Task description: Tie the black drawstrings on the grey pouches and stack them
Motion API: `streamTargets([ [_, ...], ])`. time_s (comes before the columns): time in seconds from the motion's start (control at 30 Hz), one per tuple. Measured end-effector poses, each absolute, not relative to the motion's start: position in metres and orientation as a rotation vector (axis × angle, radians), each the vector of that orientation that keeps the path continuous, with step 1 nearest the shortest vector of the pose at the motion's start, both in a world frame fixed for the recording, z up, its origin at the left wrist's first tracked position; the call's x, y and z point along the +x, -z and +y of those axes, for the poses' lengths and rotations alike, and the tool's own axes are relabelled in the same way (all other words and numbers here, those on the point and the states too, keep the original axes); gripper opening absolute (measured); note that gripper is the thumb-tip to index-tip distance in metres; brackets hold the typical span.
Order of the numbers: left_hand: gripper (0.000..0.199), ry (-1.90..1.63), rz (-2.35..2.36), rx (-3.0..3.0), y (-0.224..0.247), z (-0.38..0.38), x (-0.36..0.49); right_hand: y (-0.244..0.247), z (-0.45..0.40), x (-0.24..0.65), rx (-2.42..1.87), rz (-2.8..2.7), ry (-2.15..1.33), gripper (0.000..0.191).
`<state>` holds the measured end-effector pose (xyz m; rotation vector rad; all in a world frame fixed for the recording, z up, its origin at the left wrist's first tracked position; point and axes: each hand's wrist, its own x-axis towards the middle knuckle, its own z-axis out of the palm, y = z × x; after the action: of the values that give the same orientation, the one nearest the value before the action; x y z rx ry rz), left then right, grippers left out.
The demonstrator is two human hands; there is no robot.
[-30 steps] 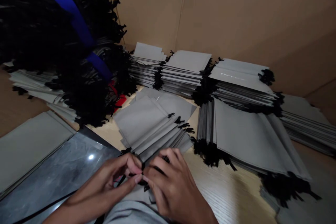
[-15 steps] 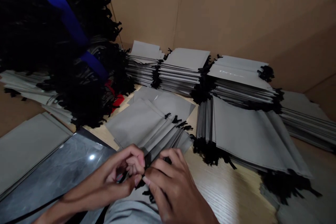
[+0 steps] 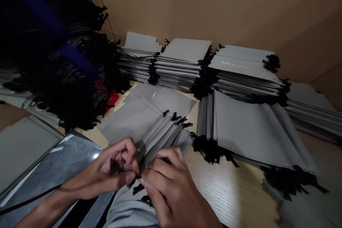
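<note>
Grey fabric drawstring pouches [image 3: 128, 121] lie fanned at the near middle of the pale wood table [image 3: 213, 192]; my left hand [image 3: 112, 164] and right hand [image 3: 171, 181] pinch their black drawstring cords [image 3: 138, 188]. I judge this cord-working step underway; the next move calls for holding that pinch steady.

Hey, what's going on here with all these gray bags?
A person's left hand and right hand meet at the black drawcords of a fanned pile of gray drawstring pouches, fingers pinched together. More stacked pouches sit on the wooden table, with cardboard behind them.
</note>
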<state>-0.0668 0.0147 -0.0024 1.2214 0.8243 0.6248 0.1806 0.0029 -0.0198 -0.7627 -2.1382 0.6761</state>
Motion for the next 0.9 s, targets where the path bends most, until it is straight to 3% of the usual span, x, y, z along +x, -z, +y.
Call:
streamTargets([
  [0.27,0.003,-0.446,1.234,1.663,-0.006,0.01,-0.071,0.021,0.006,0.184,-0.908,-2.218,-0.672,0.015],
  [0.5,0.012,-0.505,1.348,1.684,-0.003,0.004,-0.074,0.016,0.008,0.196,-0.878,-2.244,-0.702,0.044],
  [0.6,0.016,-0.59,1.342,1.643,-0.005,0.002,-0.07,0.015,0.006,0.201,-0.905,-2.223,-0.551,0.037],
  [0.8,0.02,-0.755,1.294,1.491,-0.005,0.001,-0.067,0.015,0.001,0.197,-0.968,-2.147,-0.39,0.007],
  [0.9,0.022,-0.818,1.305,1.442,-0.003,0.002,-0.069,0.024,-0.001,0.193,-1.005,-2.203,-0.443,0.017],
])
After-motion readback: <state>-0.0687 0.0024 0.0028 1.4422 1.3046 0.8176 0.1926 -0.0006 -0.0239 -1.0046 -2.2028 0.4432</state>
